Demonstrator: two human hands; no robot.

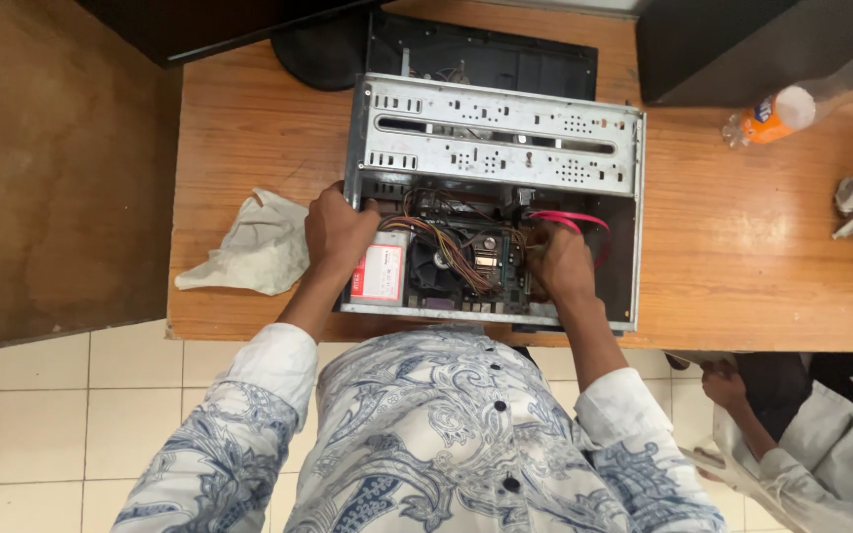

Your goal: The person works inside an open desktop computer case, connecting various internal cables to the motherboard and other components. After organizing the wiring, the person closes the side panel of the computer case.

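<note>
Crumpled grey cloth (249, 247) lies on wooden desk (742, 266), left of open computer case (491, 138). Left hand (338, 232) sits at case's left edge, fingers curled over the wall just above the power supply (382, 271); looks like gripping the edge. Wire bundle (451, 247) runs across the middle over the motherboard (476, 271). Right hand (560, 262) reaches inside beside red cable (575, 219); grip hidden, cannot tell. Plastic bottle (802, 104) far right. Another person's hand (723, 385) lower right.
</note>
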